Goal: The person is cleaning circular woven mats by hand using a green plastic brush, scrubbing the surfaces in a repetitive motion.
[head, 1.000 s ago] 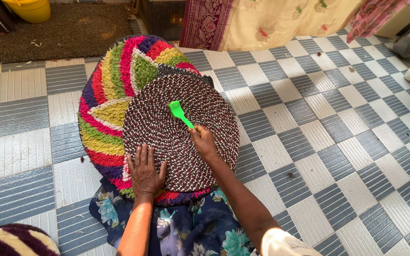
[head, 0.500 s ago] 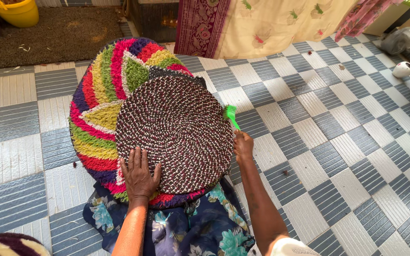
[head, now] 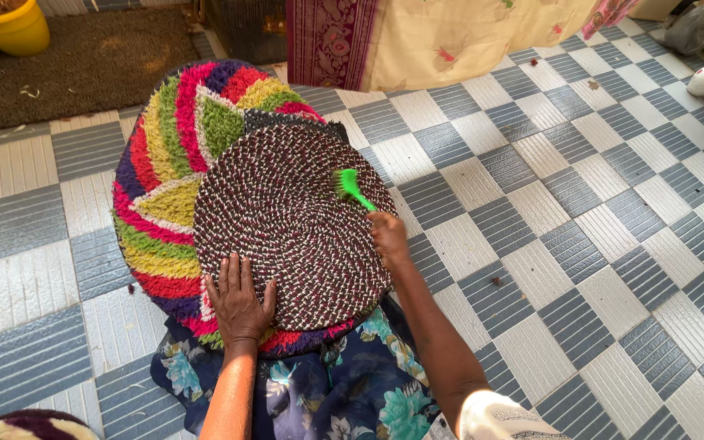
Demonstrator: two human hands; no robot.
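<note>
Braided round mat (head: 287, 228), left hand (head: 239, 305) flat on it, right hand (head: 389, 236) gripping green brush (head: 350, 187)

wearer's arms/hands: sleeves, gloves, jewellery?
Both hands bare: left hand, right hand. No gloves, rings or bangles visible. Left forearm bare to the frame edge. Right arm bare up to a short white patterned sleeve at the bottom edge.

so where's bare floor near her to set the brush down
Bare tiled floor lies right of the braided mat, past the right hand holding the green brush. Left of the colourful rug, tiles are bare too. Her lap is crowded.
</note>
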